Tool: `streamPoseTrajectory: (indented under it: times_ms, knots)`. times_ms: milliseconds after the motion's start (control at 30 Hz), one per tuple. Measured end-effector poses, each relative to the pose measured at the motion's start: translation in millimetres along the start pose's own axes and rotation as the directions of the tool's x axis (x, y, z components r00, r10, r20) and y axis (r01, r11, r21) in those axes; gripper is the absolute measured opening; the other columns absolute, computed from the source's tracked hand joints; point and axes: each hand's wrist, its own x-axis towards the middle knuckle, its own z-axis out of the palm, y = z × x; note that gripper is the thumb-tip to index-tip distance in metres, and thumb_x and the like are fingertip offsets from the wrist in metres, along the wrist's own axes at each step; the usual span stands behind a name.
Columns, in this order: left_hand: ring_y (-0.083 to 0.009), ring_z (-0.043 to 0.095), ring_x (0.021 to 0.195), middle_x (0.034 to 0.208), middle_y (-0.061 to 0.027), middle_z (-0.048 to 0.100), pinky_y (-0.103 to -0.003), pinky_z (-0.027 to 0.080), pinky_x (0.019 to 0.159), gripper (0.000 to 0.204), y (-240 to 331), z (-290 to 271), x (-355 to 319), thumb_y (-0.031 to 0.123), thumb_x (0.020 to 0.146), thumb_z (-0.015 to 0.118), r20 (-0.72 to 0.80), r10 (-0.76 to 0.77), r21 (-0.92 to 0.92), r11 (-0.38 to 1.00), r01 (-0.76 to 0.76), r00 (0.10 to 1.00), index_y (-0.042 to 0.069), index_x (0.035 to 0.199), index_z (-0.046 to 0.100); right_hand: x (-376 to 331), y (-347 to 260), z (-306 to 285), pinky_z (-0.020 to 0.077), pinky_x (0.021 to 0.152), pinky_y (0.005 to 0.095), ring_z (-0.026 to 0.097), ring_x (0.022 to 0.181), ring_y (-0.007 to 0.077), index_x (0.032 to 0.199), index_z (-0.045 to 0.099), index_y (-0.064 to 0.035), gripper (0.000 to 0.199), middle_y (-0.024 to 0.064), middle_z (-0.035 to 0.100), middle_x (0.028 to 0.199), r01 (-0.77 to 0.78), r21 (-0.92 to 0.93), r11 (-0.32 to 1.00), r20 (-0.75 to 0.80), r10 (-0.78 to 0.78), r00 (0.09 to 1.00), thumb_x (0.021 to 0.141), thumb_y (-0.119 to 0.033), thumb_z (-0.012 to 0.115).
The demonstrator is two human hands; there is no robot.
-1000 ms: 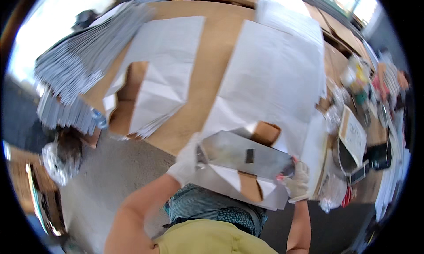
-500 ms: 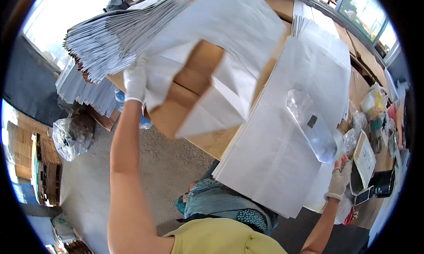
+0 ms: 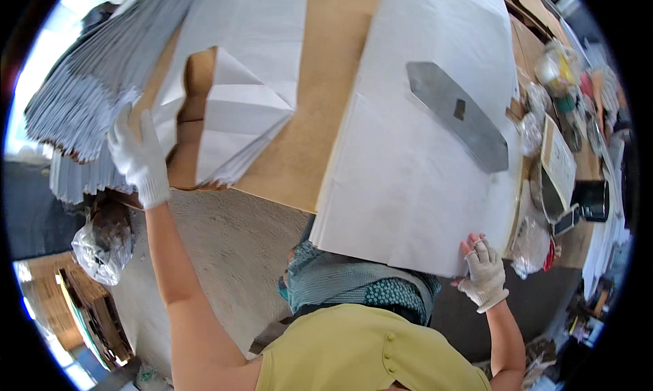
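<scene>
My left hand [image 3: 139, 156], in a white knit glove, has its fingers spread beside a white paper bag [image 3: 248, 112] with a folded-open end and brown inside. That bag lies on other paper at the left of the table, and the hand appears to hold nothing. My right hand [image 3: 484, 272], gloved with bare fingertips, is at the near right corner of a stack of large white paper sheets [image 3: 394, 166]. Its fingers are apart, with the tips at the stack's edge. A flat grey metal plate [image 3: 462, 119] with pointed ends and a small dark square rests on the stack.
A thick pile of folded white paper [image 3: 88, 85] stands at the far left. Brown board [image 3: 333, 71] shows between bag and stack. At the right are a black cup [image 3: 590, 200], a phone [image 3: 566, 219] and plastic bags [image 3: 558, 68]. A clear bag [image 3: 102, 248] hangs at lower left.
The white bag, raised and blurred beside my left hand before, now lies flat at the left, and that hand's fingers are spread. My right hand has come nearer, to the stack's corner. The view has shifted.
</scene>
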Motion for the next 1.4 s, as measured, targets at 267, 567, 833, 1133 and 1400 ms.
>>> streamPoseTrajectory:
  times_ms: [267,567,833,1133,1400]
  knots:
    - [-0.0288,0.069,0.113,0.121,-0.0057,0.072,-0.038,0.057,0.092,0.034,151,-2,-125,-0.006,0.079,0.069,0.163,0.920,-0.831,0.323,-0.452,0.357,0.009,0.109,0.073,15,24,-33,0.0513,0.103,0.0475,0.065,0.116,0.0306,0.096,0.068,-0.0073,0.034,0.0093,0.070,0.115,0.332,-0.119,0.936,-0.035,-0.338,0.940,0.068,-0.019,0.084]
    - [-0.0269,0.068,0.079,0.082,-0.0064,0.068,-0.039,0.052,0.065,0.010,181,36,-135,0.007,0.081,0.077,0.214,0.850,-0.914,0.348,-0.207,0.481,0.008,0.082,0.067,40,67,-20,0.0504,0.099,0.0400,0.065,0.103,0.0205,0.108,0.069,-0.0022,0.027,0.0083,0.067,0.107,0.032,0.775,0.631,-0.400,0.451,0.797,0.096,-0.026,0.073]
    - [-0.0319,0.057,0.057,0.064,-0.0126,0.057,-0.041,0.044,0.055,0.028,202,47,-174,0.018,0.095,0.074,0.371,0.451,-0.704,0.707,-0.071,0.812,0.006,0.072,0.063,54,80,69,0.0469,0.102,0.0341,0.061,0.113,0.0153,0.135,0.060,0.0008,0.061,0.0058,0.067,0.122,0.075,0.976,0.207,-0.175,0.528,0.831,0.094,-0.040,0.080]
    - [-0.0303,0.061,0.052,0.061,-0.0119,0.059,-0.041,0.046,0.050,0.032,221,65,-169,0.025,0.098,0.071,0.415,0.473,-0.518,0.825,-0.225,0.777,0.009,0.071,0.064,145,35,64,0.0450,0.063,0.0438,0.059,0.065,0.0298,0.102,0.066,-0.0030,0.026,0.0142,0.059,0.071,-0.382,0.575,0.724,-0.433,0.665,0.608,0.109,-0.026,0.055]
    - [-0.0317,0.061,0.103,0.110,-0.0087,0.061,-0.053,0.044,0.098,0.018,246,87,-171,0.018,0.091,0.070,0.325,0.596,-0.435,0.784,-0.443,0.735,0.009,0.105,0.063,151,46,57,0.0452,0.066,0.0473,0.055,0.070,0.0428,0.093,0.057,-0.0001,0.034,0.0249,0.058,0.080,-0.494,0.519,0.697,-0.280,0.685,0.672,0.109,-0.030,0.051]
